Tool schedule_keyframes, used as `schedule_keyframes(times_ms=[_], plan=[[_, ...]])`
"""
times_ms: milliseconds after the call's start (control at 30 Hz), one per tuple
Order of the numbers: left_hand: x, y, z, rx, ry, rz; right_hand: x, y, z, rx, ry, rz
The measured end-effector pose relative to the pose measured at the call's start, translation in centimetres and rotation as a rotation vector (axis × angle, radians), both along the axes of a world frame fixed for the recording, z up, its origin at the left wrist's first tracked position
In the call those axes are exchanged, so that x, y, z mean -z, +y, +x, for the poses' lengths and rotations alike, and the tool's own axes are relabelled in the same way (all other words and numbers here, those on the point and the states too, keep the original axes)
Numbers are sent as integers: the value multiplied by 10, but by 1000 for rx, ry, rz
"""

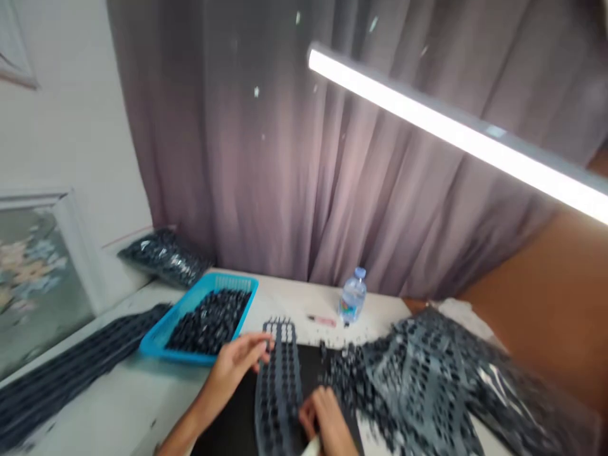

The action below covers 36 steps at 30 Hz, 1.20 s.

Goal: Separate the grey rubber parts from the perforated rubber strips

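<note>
In the head view, a dark perforated strip [280,394] lies lengthwise on the black mat [228,421], the left hand [242,354] loosely curved over its left edge and the right hand [327,415] curled near its right edge; I cannot tell whether either pinches anything. A careless sweep of the right hand could scatter the loose dark pieces [346,379] nearby, while an uneven push might skew the strip.

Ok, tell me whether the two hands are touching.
Apart. The head view shows part of the grey strip between the left hand and the right hand.
</note>
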State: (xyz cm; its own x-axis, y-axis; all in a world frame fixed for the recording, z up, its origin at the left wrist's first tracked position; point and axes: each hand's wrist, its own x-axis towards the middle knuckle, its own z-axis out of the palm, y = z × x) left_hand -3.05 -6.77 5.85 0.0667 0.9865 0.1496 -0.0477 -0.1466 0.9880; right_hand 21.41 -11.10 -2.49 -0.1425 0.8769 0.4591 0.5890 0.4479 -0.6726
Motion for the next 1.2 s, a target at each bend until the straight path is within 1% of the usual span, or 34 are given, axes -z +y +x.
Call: schedule_keyframes(times_ms=[33,133,200,333,433,500,667,733,800,867,933,1000,1033,1100,1133,1200], plan=[[5,-2,-2,-33,30,66,4,-7,0,-21,-6,27],[15,3,-9,-83,35,49,5,-9,3,-20,-23,97],[19,7,-14,-107,37,56,0,-4,8,11,-14,73],[15,9,-25,-184,39,109,-8,0,14,40,101,12],[10,8,-37,-241,20,132,-7,-2,12,56,152,1],[8,9,-44,-265,-1,129,-4,-4,11,92,216,16],[9,9,-52,-253,-74,70,1,-6,10,268,409,124],[11,9,-52,-233,-105,39,-2,-6,12,314,457,146],[12,8,-53,-209,-136,11,-9,-6,14,332,506,139],[13,9,-55,-189,-167,-12,-20,-5,15,317,559,93],[13,10,-59,-180,-196,-29,-36,-1,19,295,610,28],[13,10,-62,-174,-221,-40,-60,7,26,297,649,-14],[12,10,-62,-169,-232,-44,-74,13,33,313,663,-1],[11,9,-62,-150,-249,-50,-104,27,52,367,677,93],[10,8,-62,-138,-254,-53,-119,35,66,361,695,107],[9,6,-61,-115,-252,-59,-142,47,100,405,696,147]])
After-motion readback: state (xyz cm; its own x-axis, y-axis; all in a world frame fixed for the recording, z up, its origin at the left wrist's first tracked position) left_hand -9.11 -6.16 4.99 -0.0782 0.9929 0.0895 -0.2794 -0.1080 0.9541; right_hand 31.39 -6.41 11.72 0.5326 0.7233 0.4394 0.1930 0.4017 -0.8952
